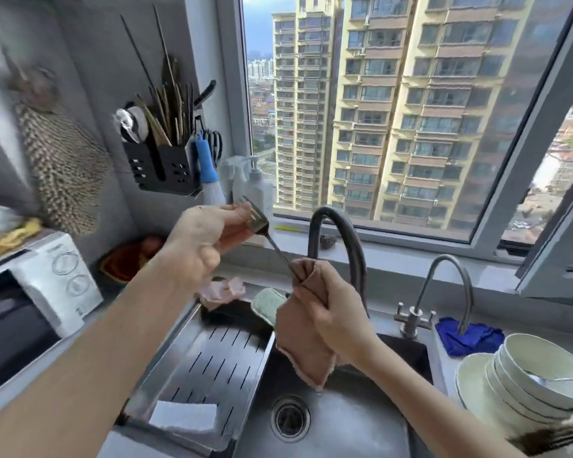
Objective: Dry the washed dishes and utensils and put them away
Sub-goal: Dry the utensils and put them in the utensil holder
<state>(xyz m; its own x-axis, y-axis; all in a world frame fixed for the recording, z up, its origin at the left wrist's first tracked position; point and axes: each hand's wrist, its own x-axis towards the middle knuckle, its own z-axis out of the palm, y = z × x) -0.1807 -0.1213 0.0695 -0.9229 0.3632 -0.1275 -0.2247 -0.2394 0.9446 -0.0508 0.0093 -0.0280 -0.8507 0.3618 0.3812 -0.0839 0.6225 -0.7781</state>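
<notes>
A metal fork (pixel 265 231) is held above the sink (pixel 338 421). My left hand (pixel 199 236) pinches its tined head, tines pointing up and left. My right hand (pixel 331 302) grips a pinkish-brown cloth (pixel 303 352) wrapped around the fork's handle; the handle's end is hidden in the cloth. A stack of pale bowls (pixel 540 375) with a spoon (pixel 556 379) in the top one stands on a plate (pixel 470 378) at the right. A black wall-mounted utensil holder (pixel 161 166) with chopsticks and spoons hangs at the upper left.
A tall dark faucet (pixel 341 233) arches right behind my hands, and a smaller tap (pixel 444 292) stands to its right by a blue cloth (pixel 467 335). A slotted drain tray (pixel 212 365) covers the sink's left part. A white oven (pixel 47 285) stands on the left.
</notes>
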